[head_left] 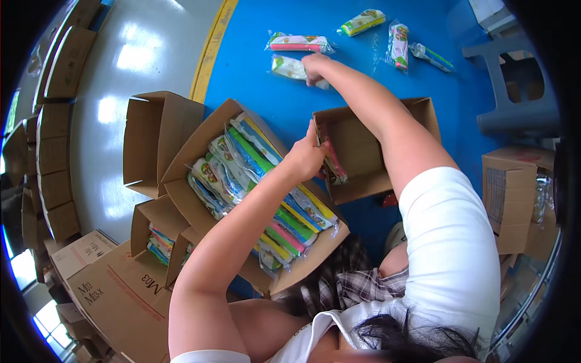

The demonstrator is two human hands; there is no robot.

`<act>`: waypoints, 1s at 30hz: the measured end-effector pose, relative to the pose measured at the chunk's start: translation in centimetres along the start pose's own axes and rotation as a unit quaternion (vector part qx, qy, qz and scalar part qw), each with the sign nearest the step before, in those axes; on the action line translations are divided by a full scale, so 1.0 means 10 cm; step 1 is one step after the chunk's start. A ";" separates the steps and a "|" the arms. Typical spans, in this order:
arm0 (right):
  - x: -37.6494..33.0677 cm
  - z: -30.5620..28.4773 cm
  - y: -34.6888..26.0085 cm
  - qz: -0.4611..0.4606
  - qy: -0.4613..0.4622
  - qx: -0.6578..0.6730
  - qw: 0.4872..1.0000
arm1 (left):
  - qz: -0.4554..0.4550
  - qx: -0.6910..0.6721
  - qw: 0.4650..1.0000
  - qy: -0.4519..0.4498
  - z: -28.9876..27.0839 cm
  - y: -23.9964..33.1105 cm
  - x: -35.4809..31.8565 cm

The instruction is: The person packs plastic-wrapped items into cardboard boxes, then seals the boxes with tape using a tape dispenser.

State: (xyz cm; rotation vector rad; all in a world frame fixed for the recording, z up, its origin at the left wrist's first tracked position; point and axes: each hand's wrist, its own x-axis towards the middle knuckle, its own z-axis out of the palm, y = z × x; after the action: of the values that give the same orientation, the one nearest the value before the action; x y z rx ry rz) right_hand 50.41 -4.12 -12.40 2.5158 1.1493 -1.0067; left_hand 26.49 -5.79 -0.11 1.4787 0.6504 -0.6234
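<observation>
My left hand [307, 154] grips the left wall of a small open cardboard box [357, 192], thumb along the rim. A pink plastic-wrapped packet [334, 158] stands inside against that same wall, close to my fingers. Stretched across the box, my right arm reaches the blue surface, where my right hand [316, 68] closes on the right part of a white and green wrapped packet [288, 68]. Its fingertips are partly hidden. Just beyond lies a pink and white packet [299, 43]. Further right are a yellow-green packet [363, 23], an upright-lying pink one [397, 46] and a blue-green one [431, 57].
A large carton [172, 196] full of colourful wrapped packets stands left of the small box, partly under my left forearm. Beside it are an empty-looking carton [164, 142] and closed cartons [121, 290]. A grey plastic stool [514, 91] and another carton [502, 193] stand at the right.
</observation>
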 end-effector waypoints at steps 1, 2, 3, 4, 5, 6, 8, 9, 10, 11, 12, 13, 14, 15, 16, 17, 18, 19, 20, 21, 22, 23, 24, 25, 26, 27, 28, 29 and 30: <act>-0.06 -0.01 0.03 -0.022 0.020 0.016 0.999 | 0.004 -0.003 1.000 0.003 -0.01 -0.07 0.05; -0.11 0.04 0.17 -0.036 0.036 0.031 0.998 | 0.035 0.050 0.998 0.013 0.03 -0.14 0.14; -0.17 0.05 0.38 -0.089 0.159 0.010 0.983 | 0.067 0.102 0.992 0.022 0.08 -0.22 0.24; -0.31 -0.03 0.39 -0.099 0.248 -0.020 0.963 | 0.037 0.046 0.998 0.001 0.07 -0.14 0.17; -0.55 -0.17 0.42 -0.130 0.302 0.023 0.944 | 0.007 -0.010 1.000 -0.023 0.04 0.01 0.06; -0.75 -0.31 0.60 -0.211 0.318 0.091 0.920 | 0.002 -0.004 1.000 -0.019 0.04 0.11 0.04; -1.50 -0.53 0.52 -0.271 0.281 0.222 0.894 | -0.014 -0.032 0.999 -0.041 -0.08 -0.06 0.10; -1.88 -0.49 0.53 -0.313 0.311 0.228 0.868 | -0.022 -0.033 0.998 -0.038 -0.11 -0.07 0.09; -2.22 -0.43 0.61 -0.347 0.342 0.227 0.843 | -0.016 -0.033 0.998 -0.044 -0.09 0.01 0.09; -2.39 -0.34 0.73 -0.414 0.337 0.148 0.833 | -0.020 0.016 0.999 -0.044 -0.06 0.10 0.07; -2.69 -0.27 0.74 -0.441 0.283 0.160 0.837 | -0.031 0.073 0.996 -0.033 -0.04 0.19 0.05; -2.85 -0.13 0.69 -0.451 0.254 0.137 0.844 | -0.022 -0.014 0.999 -0.038 -0.05 0.03 0.11; -2.91 0.04 0.67 -0.451 0.261 0.075 0.850 | -0.021 -0.008 0.999 -0.040 -0.05 0.00 0.14; -2.90 0.20 0.64 -0.466 0.265 0.016 0.844 | -0.020 -0.002 0.999 -0.041 -0.07 -0.01 0.14; -2.82 0.35 0.65 -0.476 0.250 0.003 0.843 | -0.016 -0.001 0.999 -0.049 -0.04 -0.01 0.14; -2.69 0.47 0.67 -0.488 0.237 -0.013 0.840 | -0.024 -0.011 0.998 -0.051 -0.03 0.00 0.14; -2.55 0.55 0.64 -0.478 0.194 -0.027 0.856 | -0.031 -0.021 0.998 -0.051 -0.02 0.02 0.14; -2.40 0.63 0.59 -0.468 0.152 -0.037 0.870 | -0.026 -0.019 0.998 -0.053 -0.05 0.00 0.15; -2.26 0.66 0.55 -0.463 0.154 -0.040 0.872 | -0.026 -0.022 0.997 -0.065 -0.10 -0.03 0.14; -2.12 0.68 0.55 -0.499 0.168 -0.070 0.847 | -0.026 -0.027 0.996 -0.080 -0.11 -0.05 0.14; -1.98 0.73 0.54 -0.537 0.181 -0.100 0.818 | -0.023 -0.026 0.996 -0.083 -0.11 -0.04 0.13; -1.88 0.80 0.57 -0.534 0.181 -0.103 0.819 | -0.028 -0.014 0.997 -0.076 -0.09 -0.03 0.13; -1.79 0.89 0.59 -0.546 0.209 -0.160 0.795 | -0.032 -0.004 0.997 -0.069 -0.08 -0.02 0.14; -1.71 1.03 0.61 -0.559 0.233 -0.214 0.767 | -0.032 -0.008 0.997 -0.071 -0.06 -0.04 0.17; -1.73 1.18 0.57 -0.529 0.256 -0.222 0.778 | -0.036 0.001 0.997 -0.069 -0.05 -0.07 0.20; -1.69 1.29 0.60 -0.529 0.252 -0.222 0.779 | -0.040 0.010 0.997 -0.069 -0.02 -0.09 0.22; -1.69 1.33 0.59 -0.513 0.261 -0.216 0.789 | -0.043 0.008 0.996 -0.071 -0.03 -0.06 0.20; -1.68 1.37 0.59 -0.496 0.271 -0.209 0.798 | -0.038 -0.012 0.996 -0.074 -0.04 -0.04 0.18; -1.63 1.39 0.63 -0.503 0.268 -0.221 0.792 | -0.034 -0.033 0.996 -0.076 -0.04 -0.01 0.16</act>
State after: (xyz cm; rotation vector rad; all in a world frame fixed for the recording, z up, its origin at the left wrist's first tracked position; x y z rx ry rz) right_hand 40.43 -24.06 -12.69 1.7297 2.6443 -0.0188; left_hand 27.49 -5.34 -1.38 1.3385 0.5990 -0.7529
